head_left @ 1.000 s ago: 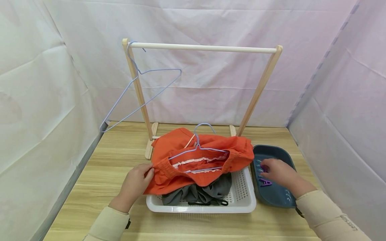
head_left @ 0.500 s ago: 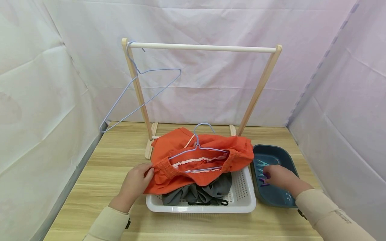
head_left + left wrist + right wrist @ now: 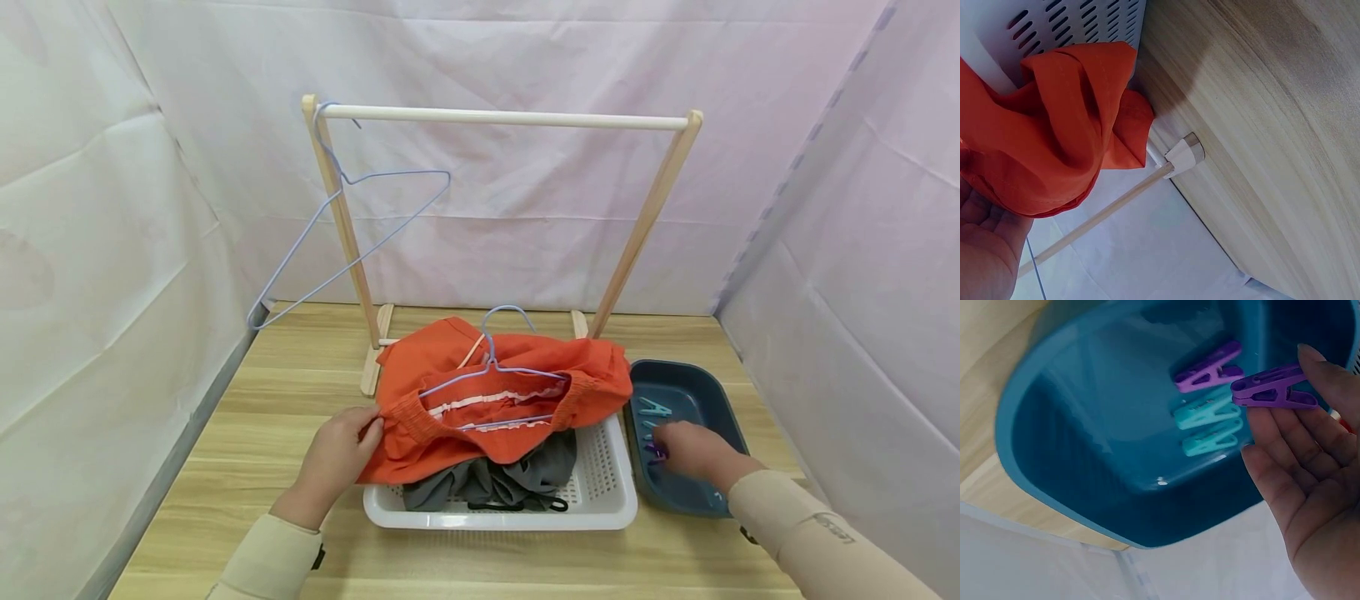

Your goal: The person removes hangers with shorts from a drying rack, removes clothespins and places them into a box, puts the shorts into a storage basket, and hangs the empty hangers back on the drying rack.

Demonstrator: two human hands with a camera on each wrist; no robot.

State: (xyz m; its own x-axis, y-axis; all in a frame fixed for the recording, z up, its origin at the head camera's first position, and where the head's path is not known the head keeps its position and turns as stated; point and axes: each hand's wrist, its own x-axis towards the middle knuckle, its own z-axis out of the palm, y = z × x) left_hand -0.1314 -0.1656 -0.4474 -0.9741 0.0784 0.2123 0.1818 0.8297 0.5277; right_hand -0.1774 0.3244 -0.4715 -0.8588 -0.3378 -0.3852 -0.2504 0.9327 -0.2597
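Orange shorts [image 3: 450,350] with an elastic waistband lie over a white basket [image 3: 525,522], a blue wire hanger [image 3: 491,342] set inside the waist opening. My left hand [image 3: 337,450] pinches the waistband's left side; the left wrist view shows the fabric bunched above that hand [image 3: 988,244]. Over the dark blue tray [image 3: 693,492], my right hand [image 3: 1310,462] holds a purple clothespin [image 3: 1275,386] between thumb and fingers. Below it in the tray lie another purple clothespin [image 3: 1210,367] and two teal clothespins [image 3: 1209,411].
Behind the basket stands a wooden rack with a white rail [image 3: 502,117]. A second blue hanger [image 3: 397,173] hangs bare at the rail's left end. Dark grey clothing [image 3: 487,479] with a black cord lies in the basket under the shorts. White cloth walls enclose the table.
My right hand has shifted slightly toward the near side of the tray, uncovering a teal clothespin. My left hand, the shorts and the hanger stay put.
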